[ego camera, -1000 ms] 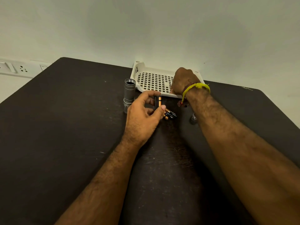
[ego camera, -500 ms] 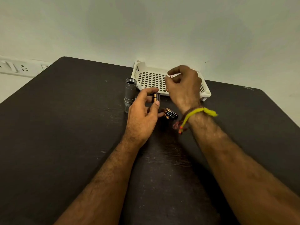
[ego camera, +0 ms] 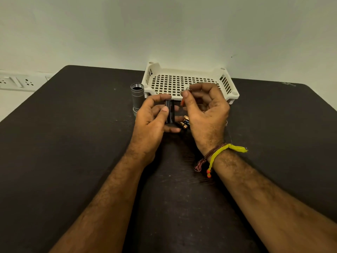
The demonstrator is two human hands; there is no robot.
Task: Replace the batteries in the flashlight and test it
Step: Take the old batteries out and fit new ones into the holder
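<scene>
My left hand (ego camera: 152,118) grips a black battery holder (ego camera: 170,111) upright between thumb and fingers. Just to its right, my right hand (ego camera: 206,111) pinches a small battery (ego camera: 184,96) between thumb and forefinger, its metal end up beside the holder's top. Two loose copper-and-black batteries (ego camera: 184,122) lie on the dark table (ego camera: 73,143) below and between my hands. The grey flashlight body (ego camera: 137,95) stands upright with its open end up, left of my left hand.
A white perforated plastic tray (ego camera: 189,82) sits against the wall behind my hands. A small metal part (ego camera: 226,122) peeks out behind my right hand. A wall socket strip (ego camera: 16,82) lies far left, beyond the table edge.
My right hand came back from the tray toward me with a battery and now sits beside the holder. My left hand turned the holder upright.
</scene>
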